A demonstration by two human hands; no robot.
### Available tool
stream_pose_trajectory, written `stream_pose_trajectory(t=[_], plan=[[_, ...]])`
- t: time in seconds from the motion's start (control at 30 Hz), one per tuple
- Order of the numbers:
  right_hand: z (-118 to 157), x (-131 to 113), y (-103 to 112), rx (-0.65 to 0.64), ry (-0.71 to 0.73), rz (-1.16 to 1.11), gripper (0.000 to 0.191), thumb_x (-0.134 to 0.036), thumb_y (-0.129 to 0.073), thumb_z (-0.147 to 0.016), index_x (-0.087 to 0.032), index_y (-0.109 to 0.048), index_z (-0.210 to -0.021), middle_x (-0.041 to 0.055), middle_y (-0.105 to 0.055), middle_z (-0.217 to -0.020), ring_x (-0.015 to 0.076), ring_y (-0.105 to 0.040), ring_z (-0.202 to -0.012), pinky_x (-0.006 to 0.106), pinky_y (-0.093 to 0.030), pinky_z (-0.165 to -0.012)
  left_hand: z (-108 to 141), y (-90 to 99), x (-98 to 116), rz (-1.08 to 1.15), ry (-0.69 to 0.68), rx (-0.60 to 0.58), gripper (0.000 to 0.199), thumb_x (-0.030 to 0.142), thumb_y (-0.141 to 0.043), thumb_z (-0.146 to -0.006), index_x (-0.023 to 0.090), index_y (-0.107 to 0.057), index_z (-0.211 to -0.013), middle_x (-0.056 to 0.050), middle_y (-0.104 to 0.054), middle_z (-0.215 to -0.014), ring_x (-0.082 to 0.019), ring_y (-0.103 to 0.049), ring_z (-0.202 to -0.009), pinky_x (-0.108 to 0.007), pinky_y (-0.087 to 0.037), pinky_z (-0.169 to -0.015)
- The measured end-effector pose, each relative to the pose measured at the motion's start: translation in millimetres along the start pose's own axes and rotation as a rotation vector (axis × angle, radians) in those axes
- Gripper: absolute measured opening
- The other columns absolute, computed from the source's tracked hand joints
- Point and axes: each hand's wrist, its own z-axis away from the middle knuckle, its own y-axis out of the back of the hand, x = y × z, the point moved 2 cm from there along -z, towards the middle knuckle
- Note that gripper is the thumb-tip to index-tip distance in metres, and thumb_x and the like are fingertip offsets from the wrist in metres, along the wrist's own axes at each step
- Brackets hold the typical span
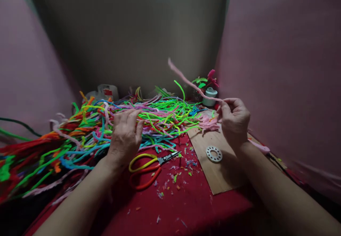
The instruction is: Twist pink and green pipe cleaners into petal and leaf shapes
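Note:
Between the thumb and fingers of my right hand (236, 120) is one end of a pale pink pipe cleaner (188, 81), which slants up to the left in the air. My left hand (125, 133) rests over a big heap of pipe cleaners (160, 117) in green, pink, blue, orange and red. Its thumb stands apart from the fingers, whose tips are partly out of sight. Below the heap lie scissors (153, 166) with one yellow and one red handle. A small bunch of short pink pieces (209, 123) sits just left of my right hand.
A round white disc with holes (214, 154) lies on a wooden board (204, 165). Colourful scraps (174, 179) dot the red cloth (191, 207). Behind are a light-coloured jar (210, 96), a pink-and-green flower (211, 76) and a clear container (108, 91). Pink walls (287, 58) flank both sides.

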Motion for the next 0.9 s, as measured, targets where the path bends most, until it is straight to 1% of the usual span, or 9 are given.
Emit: stream_pose_trajectory(t=[0.1, 0.17, 0.2, 0.3, 0.4, 0.47, 0.57, 0.77, 0.9], plan=[[22, -27, -24, -0.283, -0.191, -0.283, 0.015, -0.033, -0.057, -0.08, -0.019, -0.052, -0.081, -0.0056, -0.05, -0.055, 0.0058, -0.04, -0.036, 0.019, -0.031, -0.035, 4, 10.8, 38, 0.504, 0.324, -0.205, 0.032, 0.037, -0.055, -0.08, 0.017, -0.057, -0.104, -0.003, -0.058, -0.075, -0.016, -0.054, -0.068, -0.029, -0.045, -0.064], [41, -42, -41, -0.487, -0.294, -0.35, 0.016, -0.032, -0.059, -0.078, -0.018, -0.052, -0.077, -0.0064, -0.049, -0.051, 0.0049, -0.038, -0.034, 0.018, -0.028, -0.033, 10, 9.4, 58, 0.876, 0.562, -0.446, 0.041, 0.041, -0.058, -0.078, 0.018, -0.053, -0.111, 0.005, -0.046, -0.058, -0.008, -0.04, -0.047, -0.021, -0.033, -0.044], [50, -48, -50, -0.581, -0.321, -0.355, 0.016, -0.03, -0.061, -0.077, -0.016, -0.053, -0.073, -0.0068, -0.046, -0.048, 0.0045, -0.038, -0.035, 0.017, -0.028, -0.033, 11, 9.2, 64, 1.01, 0.626, -0.48, 0.043, 0.04, -0.062, -0.075, 0.019, -0.052, -0.112, 0.007, -0.042, -0.057, -0.006, -0.035, -0.043, -0.018, -0.028, -0.041], [69, -54, -70, -0.796, -0.499, -0.469, 0.016, -0.028, -0.066, -0.073, -0.015, -0.056, -0.073, -0.0078, -0.045, -0.043, 0.004, -0.035, -0.034, 0.016, -0.026, -0.032, 10, 10.0, 62, 1.155, 0.729, -0.322, 0.028, 0.037, -0.065, -0.074, 0.014, -0.061, -0.089, 0.006, -0.044, -0.053, -0.002, -0.033, -0.039, -0.016, -0.024, -0.038], [77, -51, -83, -0.937, -0.783, -0.801, 0.02, -0.021, -0.066, -0.071, -0.017, -0.06, -0.089, -0.0074, -0.051, -0.049, 0.0045, -0.039, -0.035, 0.017, -0.034, -0.036, 9, 8.1, 45, 1.272, 0.848, -0.185, 0.022, 0.033, -0.065, -0.074, 0.011, -0.06, -0.073, 0.003, -0.052, -0.056, -0.003, -0.04, -0.039, -0.016, -0.03, -0.038], [77, -48, -86, -0.954, -0.892, -0.997, 0.026, -0.012, -0.064, -0.066, -0.017, -0.063, -0.092, -0.0044, -0.058, -0.059, 0.0055, -0.049, -0.045, 0.019, -0.044, -0.048, 9, 5.0, 36, 1.373, 0.912, -0.169, 0.02, 0.029, -0.066, -0.073, 0.01, -0.061, -0.073, 0.003, -0.053, -0.056, -0.004, -0.042, -0.038, -0.016, -0.031, -0.036], [75, -42, -86, -0.935, -0.873, -1.076, 0.031, -0.004, -0.065, -0.06, -0.014, -0.065, -0.089, 0.0003, -0.065, -0.075, 0.0086, -0.059, -0.063, 0.023, -0.05, -0.067, 11, 0.3, 30, 1.478, 0.965, -0.153, 0.017, 0.025, -0.067, -0.073, 0.009, -0.063, -0.076, 0.002, -0.055, -0.056, -0.004, -0.045, -0.039, -0.015, -0.034, -0.037], [72, -26, -84, -0.693, -0.754, -0.929, 0.015, -0.027, -0.069, -0.072, -0.013, -0.068, -0.079, 0.0018, -0.064, -0.068, 0.0095, -0.057, -0.055, 0.023, -0.046, -0.056, 18, -9.5, 36, 1.51, 1.022, -0.18, 0.016, 0.024, -0.066, -0.075, 0.008, -0.065, -0.079, 0.001, -0.057, -0.058, -0.003, -0.048, -0.041, -0.014, -0.037, -0.038], [68, -25, -85, -0.616, -0.82, -1.064, 0.014, -0.03, -0.063, -0.077, -0.017, -0.066, -0.073, 0.0011, -0.067, -0.077, 0.0129, -0.062, -0.075, 0.029, -0.05, -0.075, 19, -14.2, 32, 1.505, 1.056, -0.056, 0.01, 0.019, -0.062, -0.077, 0.009, -0.065, -0.075, -0.003, -0.064, -0.067, -0.01, -0.059, -0.054, -0.02, -0.045, -0.045]])
